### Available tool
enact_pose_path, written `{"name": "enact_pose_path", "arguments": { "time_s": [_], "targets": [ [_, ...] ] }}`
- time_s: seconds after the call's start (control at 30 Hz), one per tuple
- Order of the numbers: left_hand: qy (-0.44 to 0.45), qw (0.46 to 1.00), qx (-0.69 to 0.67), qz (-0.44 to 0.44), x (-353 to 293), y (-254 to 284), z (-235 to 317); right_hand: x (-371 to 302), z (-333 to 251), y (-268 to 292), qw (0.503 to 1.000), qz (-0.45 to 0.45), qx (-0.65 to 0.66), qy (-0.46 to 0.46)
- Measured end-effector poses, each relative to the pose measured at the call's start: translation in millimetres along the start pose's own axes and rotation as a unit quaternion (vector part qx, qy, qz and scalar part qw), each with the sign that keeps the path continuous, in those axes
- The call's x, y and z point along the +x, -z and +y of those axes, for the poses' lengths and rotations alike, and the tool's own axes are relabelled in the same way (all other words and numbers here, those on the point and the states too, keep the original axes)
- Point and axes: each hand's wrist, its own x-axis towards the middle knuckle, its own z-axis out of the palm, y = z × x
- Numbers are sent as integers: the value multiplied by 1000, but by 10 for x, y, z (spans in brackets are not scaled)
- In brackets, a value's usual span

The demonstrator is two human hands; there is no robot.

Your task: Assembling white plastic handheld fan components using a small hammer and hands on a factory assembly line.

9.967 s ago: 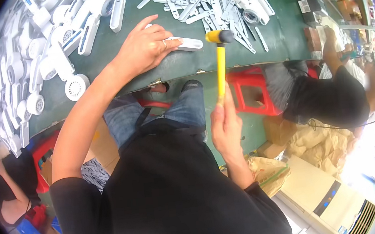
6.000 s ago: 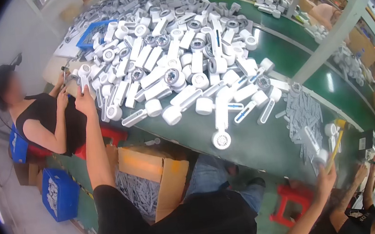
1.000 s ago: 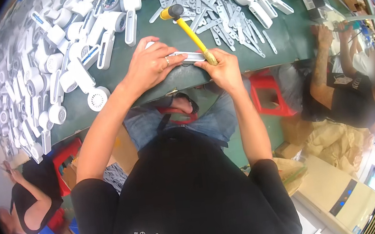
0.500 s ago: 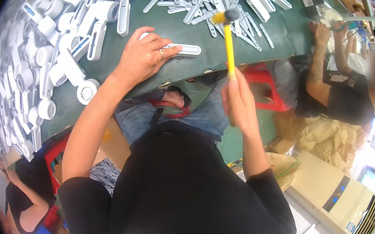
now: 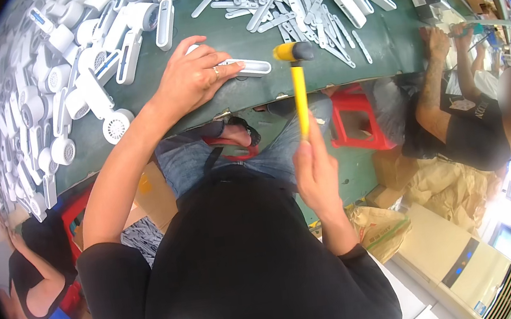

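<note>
My left hand (image 5: pixel 195 75) is closed over a white handheld fan (image 5: pixel 252 67), holding it against the green tabletop. The fan's long handle with a recessed face sticks out past my fingers to the right; its head end is mostly hidden under the palm. In my right hand (image 5: pixel 319 174) is a hammer (image 5: pixel 300 94) with a yellow handle and a yellow-and-black head. My fingers wrap the lower handle, over my lap. The hammer's head is raised, to the right of the fan and apart from it.
Many white fans (image 5: pixel 96 92) lie heaped at the left of the green table (image 5: pixel 211 104). Slim grey strips (image 5: pixel 276 6) are piled at the far middle, with several more fans (image 5: pixel 348 7) beyond at right. A red stool (image 5: pixel 352 120) and a co-worker (image 5: pixel 465 117) are at right; another person sits at left.
My right hand and the hammer have moved left and toward me, bringing the hammer's head nearer to the held fan. My left hand stays on the fan with barely any shift.
</note>
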Motion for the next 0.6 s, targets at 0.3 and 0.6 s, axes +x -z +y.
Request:
{"name": "enact_pose_path", "arguments": {
  "time_s": [0.3,0.6],
  "targets": [
    [7,999,-37,-9,18,37,16,94,35,-5,994,-32,-98,-31],
    [-27,980,-105,-168,520,247,-176,-76,121,173,998,25,58,11]
  ]
}}
